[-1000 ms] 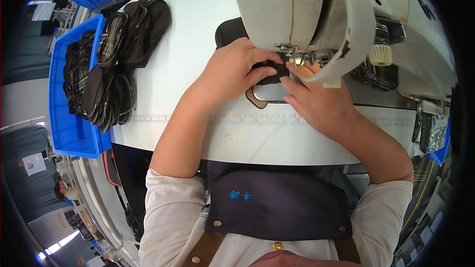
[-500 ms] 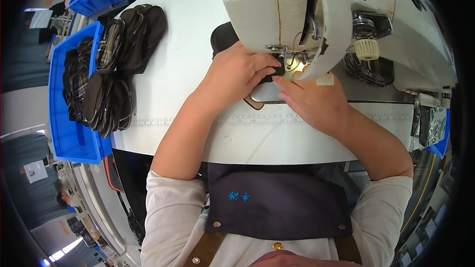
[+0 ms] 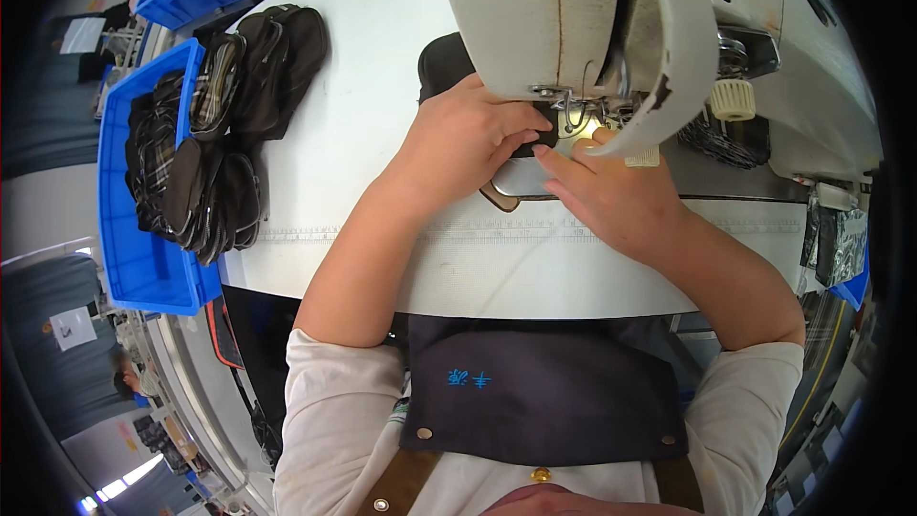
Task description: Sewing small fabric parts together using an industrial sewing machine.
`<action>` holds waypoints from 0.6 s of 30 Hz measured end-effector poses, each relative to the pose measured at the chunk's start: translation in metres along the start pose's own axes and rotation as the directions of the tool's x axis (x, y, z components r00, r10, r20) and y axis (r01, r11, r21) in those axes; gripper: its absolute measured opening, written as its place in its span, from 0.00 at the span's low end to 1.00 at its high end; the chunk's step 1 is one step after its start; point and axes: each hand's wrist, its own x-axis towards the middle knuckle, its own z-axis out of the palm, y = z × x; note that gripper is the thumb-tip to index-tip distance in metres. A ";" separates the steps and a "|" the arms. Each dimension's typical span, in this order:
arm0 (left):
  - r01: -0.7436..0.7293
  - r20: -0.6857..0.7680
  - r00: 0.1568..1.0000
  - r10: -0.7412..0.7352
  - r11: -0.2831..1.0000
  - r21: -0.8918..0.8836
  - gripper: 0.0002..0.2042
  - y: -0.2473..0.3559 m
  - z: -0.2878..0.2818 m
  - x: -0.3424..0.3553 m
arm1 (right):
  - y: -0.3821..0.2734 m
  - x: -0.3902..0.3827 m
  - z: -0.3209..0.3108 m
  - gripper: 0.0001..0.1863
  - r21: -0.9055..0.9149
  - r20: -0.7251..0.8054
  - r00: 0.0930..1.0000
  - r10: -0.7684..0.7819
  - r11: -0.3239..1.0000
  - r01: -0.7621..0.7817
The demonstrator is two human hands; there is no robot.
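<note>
A dark brown fabric piece [image 3: 445, 64] lies under the head of a white sewing machine [image 3: 511, 14], close to its lit needle area. My left hand [image 3: 465, 141] is closed on the piece, thumb and fingers pressed together at its near edge. From the other side, my right hand [image 3: 611, 193] pinches the same edge with its fingertips, just below the presser foot. A beige plaster-like strip [image 3: 643, 157] is on one of its fingers. Both hands and the machine head hide much of the fabric.
At left, a blue bin [image 3: 153, 282] holds dark and plaid fabric pieces. A stack of dark pouches [image 3: 277, 72] lies beside it on the white table [image 3: 363, 67]. More dark pieces [image 3: 726, 139] sit behind the needle area, right. A ruler strip [image 3: 478, 229] crosses the table front.
The whole view has shifted slightly, with the machine head appearing farther right. Both hands keep nearly the same hold on the fabric near the needle.
</note>
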 end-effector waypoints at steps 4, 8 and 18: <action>-0.002 -0.025 1.000 0.002 1.000 -0.004 0.08 0.002 0.002 0.001 | 0.004 -0.002 0.006 0.21 -0.034 -0.012 1.000 0.006 0.999 -0.006; -0.001 -0.092 0.996 -0.002 0.999 -0.034 0.08 -0.007 0.008 0.004 | 0.004 0.002 0.007 0.21 -0.025 -0.043 0.996 0.081 0.996 -0.082; 0.034 -0.140 0.990 -0.016 0.991 0.131 0.06 0.001 0.006 0.007 | 0.002 0.005 0.005 0.23 -0.007 -0.037 0.992 0.121 0.993 -0.122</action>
